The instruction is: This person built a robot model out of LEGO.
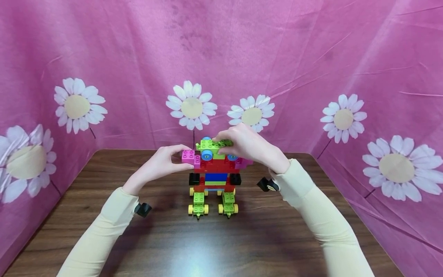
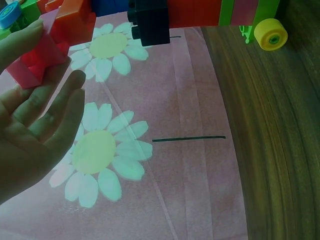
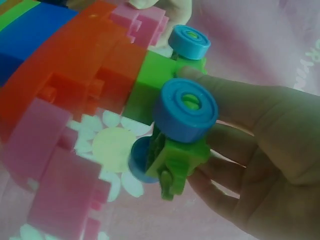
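A toy-brick robot figure stands on the wooden table, with a red torso [image 1: 213, 166] and a blue brick [image 1: 216, 177] below it. My left hand [image 1: 157, 163] holds the pink bricks [image 1: 188, 154] of the figure's left-side arm between thumb and fingers; the left wrist view shows the fingers behind this pink arm [image 2: 30, 72]. At the top, my right hand [image 1: 247, 144] grips the lime-green wheeled bricks [image 1: 207, 144] of the head. Close up in the right wrist view, blue wheels [image 3: 172, 117] sit beside the fingers. The opposite pink arm [image 3: 65, 195] juts out, untouched.
Black bricks [image 1: 194, 179] stick out at the figure's sides. Its feet are lime-green wheeled bases [image 1: 198, 207] with yellow wheels. A pink cloth [image 1: 214, 46] with printed daisies hangs behind and beside the wooden table [image 1: 166, 246]. Black wrist cameras [image 1: 143, 209] are worn on both sleeves.
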Tool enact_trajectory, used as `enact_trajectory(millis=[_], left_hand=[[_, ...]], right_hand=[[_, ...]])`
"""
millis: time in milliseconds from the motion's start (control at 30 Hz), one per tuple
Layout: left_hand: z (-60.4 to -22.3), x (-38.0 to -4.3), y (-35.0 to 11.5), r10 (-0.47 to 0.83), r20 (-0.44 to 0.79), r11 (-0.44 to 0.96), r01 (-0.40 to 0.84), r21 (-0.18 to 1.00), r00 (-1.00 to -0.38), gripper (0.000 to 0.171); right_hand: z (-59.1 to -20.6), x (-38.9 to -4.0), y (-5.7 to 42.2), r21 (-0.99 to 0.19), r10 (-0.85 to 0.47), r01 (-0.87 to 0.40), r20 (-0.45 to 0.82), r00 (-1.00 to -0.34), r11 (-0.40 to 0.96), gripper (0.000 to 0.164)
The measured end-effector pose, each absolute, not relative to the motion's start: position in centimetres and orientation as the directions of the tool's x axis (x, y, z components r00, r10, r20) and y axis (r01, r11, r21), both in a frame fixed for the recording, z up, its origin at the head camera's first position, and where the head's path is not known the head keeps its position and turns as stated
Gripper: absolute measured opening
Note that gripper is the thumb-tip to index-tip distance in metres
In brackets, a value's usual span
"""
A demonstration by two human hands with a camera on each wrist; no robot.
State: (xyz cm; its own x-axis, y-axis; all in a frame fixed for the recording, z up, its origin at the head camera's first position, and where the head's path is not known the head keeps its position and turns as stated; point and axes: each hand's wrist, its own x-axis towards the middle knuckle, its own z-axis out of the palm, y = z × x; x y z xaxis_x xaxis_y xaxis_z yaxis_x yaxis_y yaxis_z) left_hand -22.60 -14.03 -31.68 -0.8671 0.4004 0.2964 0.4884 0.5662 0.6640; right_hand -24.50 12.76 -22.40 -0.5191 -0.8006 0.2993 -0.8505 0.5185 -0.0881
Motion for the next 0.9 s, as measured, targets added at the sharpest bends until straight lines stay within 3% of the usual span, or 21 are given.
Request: enact_trajectory(millis=[900], left_hand=[[-31.55,-22.58,-13.97,0.400,0.299,0.567,0.490,0.662,-0.866,0.038]], right_hand=[[-22.95,-24.22,12.92,-0.031,-0.792,-0.853,0.357,-0.496,0.520,0.034]])
